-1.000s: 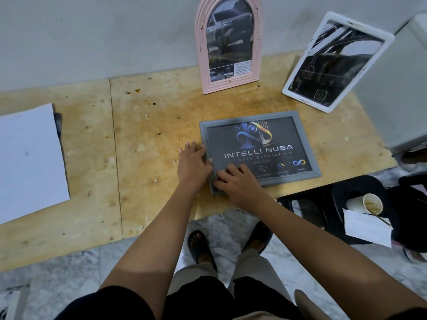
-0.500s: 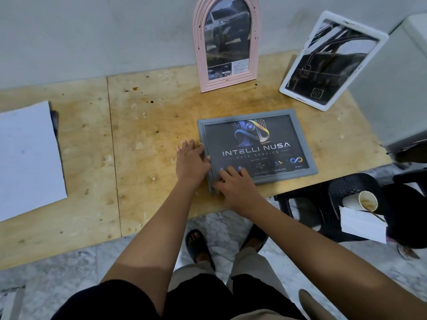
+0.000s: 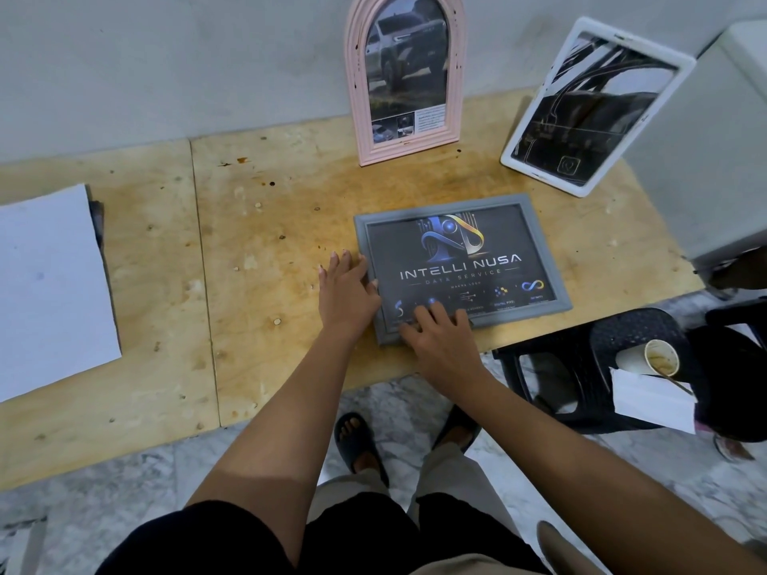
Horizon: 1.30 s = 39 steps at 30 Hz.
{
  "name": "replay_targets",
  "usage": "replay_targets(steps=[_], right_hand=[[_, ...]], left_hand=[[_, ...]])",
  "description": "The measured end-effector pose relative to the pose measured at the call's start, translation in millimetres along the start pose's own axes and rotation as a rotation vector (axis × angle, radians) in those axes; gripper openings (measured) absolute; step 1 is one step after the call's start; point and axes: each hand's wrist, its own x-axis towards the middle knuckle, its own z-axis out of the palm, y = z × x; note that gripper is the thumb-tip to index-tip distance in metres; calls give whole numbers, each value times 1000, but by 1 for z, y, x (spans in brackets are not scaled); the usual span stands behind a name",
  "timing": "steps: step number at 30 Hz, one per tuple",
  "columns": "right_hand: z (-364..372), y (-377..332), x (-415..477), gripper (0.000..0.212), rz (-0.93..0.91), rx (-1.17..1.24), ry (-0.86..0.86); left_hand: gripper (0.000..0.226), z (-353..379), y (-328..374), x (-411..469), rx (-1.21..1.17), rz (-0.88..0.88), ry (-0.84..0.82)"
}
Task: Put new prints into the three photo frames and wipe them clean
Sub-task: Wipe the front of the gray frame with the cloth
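A grey rectangular frame [image 3: 535, 242] lies flat on the plywood table [image 3: 265, 259], holding a dark print that reads INTELLI NUSA. My left hand [image 3: 346, 290] rests flat against its left edge, fingers straight. My right hand [image 3: 440, 338] lies on the frame's near left corner with fingertips on the glass. A pink arched frame [image 3: 355, 89] with a car print leans on the wall behind. A white frame [image 3: 597, 105] with a dark print leans at the back right.
A stack of white paper [image 3: 50, 284] lies at the table's left. A black plastic stool [image 3: 589, 367] to the right carries a used paper cup [image 3: 655, 359] and a white tissue [image 3: 647, 402]. A grey box [image 3: 705, 159] stands at the right end.
Both hands stay on the grey frame's left side; the right fingers have shifted slightly on the glass. The frame has barely moved.
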Motion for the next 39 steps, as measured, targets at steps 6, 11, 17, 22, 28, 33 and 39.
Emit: replay_targets(steps=[6, 11, 17, 22, 28, 33, 39], right_hand=[[11, 10, -3, 37, 43, 9, 24], [16, 24, -10, 37, 90, 20, 81], [27, 39, -21, 37, 186, 41, 115], [30, 40, -24, 38, 236, 61, 130], [31, 74, -32, 32, 318, 21, 125], [32, 96, -41, 40, 393, 62, 157], [38, 126, -52, 30, 448, 105, 145]], left_hand=[[49, -2, 0, -2, -52, -12, 9], [49, -4, 1, -4, -62, -13, 5], [50, -7, 2, -6, -75, -18, -4], [50, -8, 3, -7, -79, -20, -2], [50, -6, 2, -8, -100, -20, 32], [46, -3, 3, -6, -73, -17, 50], [47, -1, 6, -10, -130, -85, 65]])
